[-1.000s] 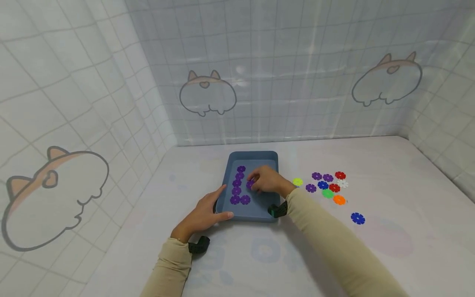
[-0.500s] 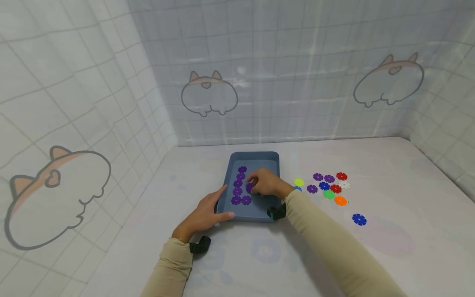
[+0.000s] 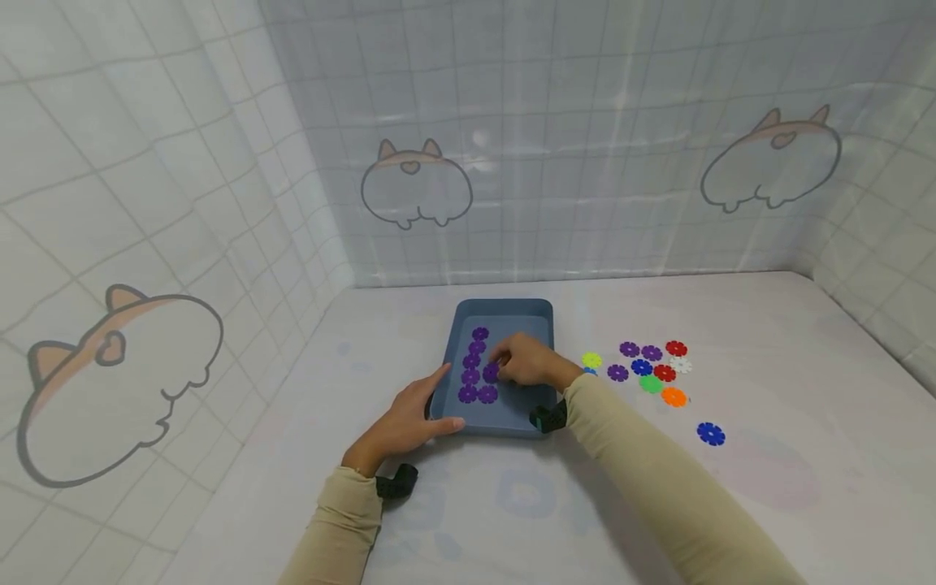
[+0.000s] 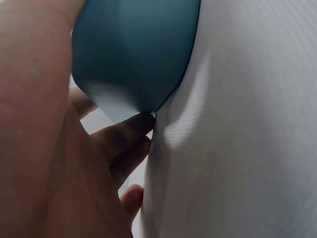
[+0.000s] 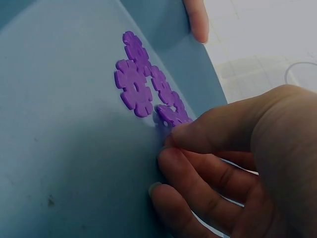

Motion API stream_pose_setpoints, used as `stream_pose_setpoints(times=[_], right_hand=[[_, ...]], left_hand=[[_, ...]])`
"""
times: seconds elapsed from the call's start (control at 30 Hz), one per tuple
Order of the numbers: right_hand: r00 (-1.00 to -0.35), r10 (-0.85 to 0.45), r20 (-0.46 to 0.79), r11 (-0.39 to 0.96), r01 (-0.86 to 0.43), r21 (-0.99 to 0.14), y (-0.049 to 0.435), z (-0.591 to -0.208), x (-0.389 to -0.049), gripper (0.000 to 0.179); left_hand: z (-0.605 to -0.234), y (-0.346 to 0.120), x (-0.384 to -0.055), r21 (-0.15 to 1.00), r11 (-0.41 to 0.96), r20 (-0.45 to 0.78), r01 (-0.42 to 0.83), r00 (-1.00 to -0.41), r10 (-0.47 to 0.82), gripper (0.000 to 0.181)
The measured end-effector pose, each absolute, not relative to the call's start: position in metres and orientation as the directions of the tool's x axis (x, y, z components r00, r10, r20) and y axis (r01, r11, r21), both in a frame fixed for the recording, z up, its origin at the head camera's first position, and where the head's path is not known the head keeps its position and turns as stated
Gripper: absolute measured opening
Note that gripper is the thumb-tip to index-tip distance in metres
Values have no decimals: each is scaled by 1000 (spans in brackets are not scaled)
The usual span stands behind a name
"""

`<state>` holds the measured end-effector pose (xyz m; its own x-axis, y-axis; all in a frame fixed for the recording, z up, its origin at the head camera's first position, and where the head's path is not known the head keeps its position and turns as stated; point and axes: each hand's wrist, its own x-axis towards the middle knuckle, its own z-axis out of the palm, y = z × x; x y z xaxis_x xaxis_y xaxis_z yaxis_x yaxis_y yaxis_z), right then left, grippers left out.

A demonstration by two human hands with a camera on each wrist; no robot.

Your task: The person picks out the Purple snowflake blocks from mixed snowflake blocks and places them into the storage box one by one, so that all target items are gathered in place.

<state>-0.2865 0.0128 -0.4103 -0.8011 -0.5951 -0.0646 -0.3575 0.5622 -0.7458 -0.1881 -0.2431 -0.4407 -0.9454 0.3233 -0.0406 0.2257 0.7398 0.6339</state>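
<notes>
Compared with a second ago, the bare right hand [image 3: 526,359] has dropped slightly toward the person and a touch to its left, and the purple flower-shaped plastic disc [image 3: 491,372] at its fingertips has gone with it. That piece used to be roughly level with the third purple flower-shaped plastic disc [image 3: 471,361] in the column left of the hand, but now it's beside the fourth purple flower-shaped plastic disc [image 3: 470,376], and it's also way closer to the bottom-row purple flower-shaped plastic disc [image 3: 487,395] just nearside of the fingertips.
</notes>
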Motion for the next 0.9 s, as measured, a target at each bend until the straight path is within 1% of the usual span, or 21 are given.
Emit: stream_pose_setpoints(times=[0.23, 0.6, 0.9], right_hand=[[-807, -585, -80, 605, -369, -705, 12, -410, -284, 28], [-795, -603, -64, 604, -403, -688, 10, -410, -285, 27], [-797, -600, -60, 601, -400, -692, 11, -410, -285, 27]], left_hand=[[-442, -244, -187, 636, 738, -43, 226, -944, 327, 100], [-443, -244, -189, 626, 741, -29, 240, -943, 330, 99], [-441, -243, -189, 620, 744, -27, 249, -941, 338, 99]])
